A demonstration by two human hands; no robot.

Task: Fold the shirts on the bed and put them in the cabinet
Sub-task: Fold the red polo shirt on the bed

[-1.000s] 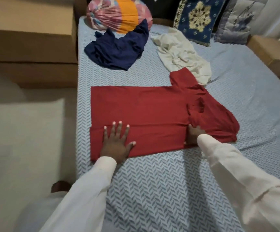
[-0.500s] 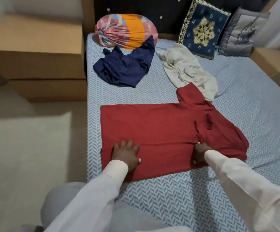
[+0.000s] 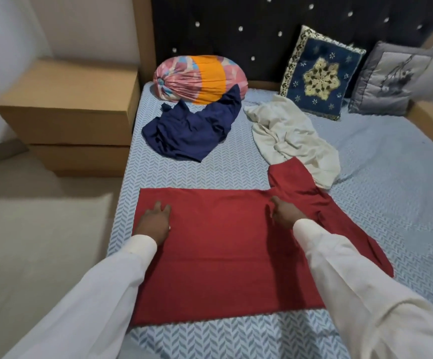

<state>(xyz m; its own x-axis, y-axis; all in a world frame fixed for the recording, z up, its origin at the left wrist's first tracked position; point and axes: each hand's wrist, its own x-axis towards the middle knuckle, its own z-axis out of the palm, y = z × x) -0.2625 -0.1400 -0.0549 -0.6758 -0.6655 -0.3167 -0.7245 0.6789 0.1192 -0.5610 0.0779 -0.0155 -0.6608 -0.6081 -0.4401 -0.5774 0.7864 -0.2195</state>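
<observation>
A red shirt point(image 3: 223, 244) lies spread flat across the near part of the bed point(image 3: 381, 182), its collar end to the right. My left hand point(image 3: 154, 221) rests on its far left part with the fingers laid on the cloth. At the far shoulder, where a sleeve sticks out, my right hand point(image 3: 285, 213) has its fingers curled into a crease of the red cloth. A crumpled navy shirt point(image 3: 189, 128) and a crumpled cream shirt point(image 3: 293, 141) lie further up the bed.
A pink and orange cloth bundle point(image 3: 199, 76), a blue patterned cushion point(image 3: 319, 73) and a grey cushion point(image 3: 389, 79) stand against the dark headboard. A brown bedside cabinet point(image 3: 67, 107) is left of the bed, with floor point(image 3: 41, 242) beside it.
Both hands have moved from the shirt's near edge up to its far part. The view has come closer and tipped up toward the headboard.
</observation>
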